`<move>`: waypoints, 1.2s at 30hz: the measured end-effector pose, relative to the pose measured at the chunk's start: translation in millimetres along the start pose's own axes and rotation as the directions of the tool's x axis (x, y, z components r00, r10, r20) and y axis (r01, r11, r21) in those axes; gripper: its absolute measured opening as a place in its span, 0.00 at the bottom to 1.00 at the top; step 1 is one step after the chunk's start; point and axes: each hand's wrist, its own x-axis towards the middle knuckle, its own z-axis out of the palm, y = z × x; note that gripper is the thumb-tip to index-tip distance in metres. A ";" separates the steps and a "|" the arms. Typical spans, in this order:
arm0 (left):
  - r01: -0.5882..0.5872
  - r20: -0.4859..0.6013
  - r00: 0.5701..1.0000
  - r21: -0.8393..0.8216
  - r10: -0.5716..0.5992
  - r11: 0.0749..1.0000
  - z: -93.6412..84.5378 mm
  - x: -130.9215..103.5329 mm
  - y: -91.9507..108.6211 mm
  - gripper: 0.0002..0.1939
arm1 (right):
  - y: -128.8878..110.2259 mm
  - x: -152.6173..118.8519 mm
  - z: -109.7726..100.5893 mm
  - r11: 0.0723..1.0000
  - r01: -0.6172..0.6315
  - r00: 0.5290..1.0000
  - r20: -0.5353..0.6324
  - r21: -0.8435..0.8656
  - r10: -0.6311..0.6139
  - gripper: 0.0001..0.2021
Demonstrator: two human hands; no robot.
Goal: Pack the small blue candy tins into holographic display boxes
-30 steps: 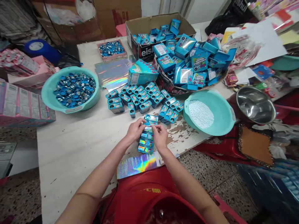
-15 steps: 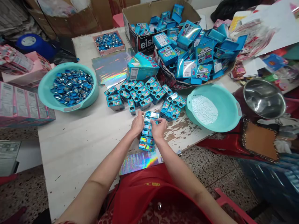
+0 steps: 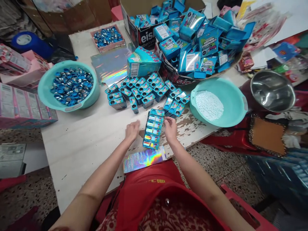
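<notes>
We have a worn white table [image 3: 79,134] before us, its paint flaking near the right edge. At its back stands an open carton [image 3: 144,40], with a second, lower carton [image 3: 166,69] in front; both are heaped with blue packs [image 3: 208,43]. A turquoise bowl [image 3: 44,83] sits on the left and another turquoise bowl [image 3: 228,96] on the right. Between them, a slanted blue box [image 3: 143,64] stands behind a cluster of small blue tins [image 3: 144,90].

Nearer us, a row of six tins [image 3: 152,130] lies packed side by side on the table, between our two hands; shiny strips show on several tops. Our left hand [image 3: 132,131] is apart from the row — fingers loosely bent, nothing visible in its grasp. Our right hand [image 3: 170,130] is just beside the row's far right side, fingers curled; we cannot tell whether they grip anything or touch a tin.

A rainbow-shiny sheet [image 3: 144,159] lies at the near edge. Blue-and-silver caps [image 3: 72,86] fill the left bowl, and tiny white beads [image 3: 209,105] lie in the right one.
</notes>
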 end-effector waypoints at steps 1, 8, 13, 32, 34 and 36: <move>0.035 -0.034 0.999 0.054 -0.033 0.998 -2.5 -11.8 -10.4 0.30 | 8.9 -9.4 -13.3 1.000 0.026 1.000 -0.003 -0.006 -0.026 0.15; -0.234 0.294 0.944 0.277 0.150 0.932 39.0 -97.3 -28.9 0.18 | 78.7 -80.8 -59.9 0.947 -0.300 0.912 0.257 -0.116 0.321 0.22; -0.322 0.383 0.886 0.104 0.261 0.941 60.4 -102.3 -5.9 0.18 | 69.6 -93.6 -69.4 0.983 -0.075 0.919 0.371 -0.169 0.134 0.18; -0.309 0.327 0.914 0.180 0.240 0.934 68.1 -92.9 -1.5 0.19 | 65.2 -117.6 -90.0 0.442 0.774 0.626 0.654 -0.453 -0.425 0.12; -0.310 0.317 0.915 0.160 0.249 0.937 67.9 -93.0 -1.5 0.19 | 61.8 -112.3 -87.5 0.447 0.757 0.648 0.636 -0.477 -0.419 0.14; -0.321 0.318 0.911 0.143 0.264 0.936 68.1 -92.8 -1.8 0.19 | 59.9 -107.1 -83.5 0.441 0.758 0.646 0.651 -0.481 -0.399 0.17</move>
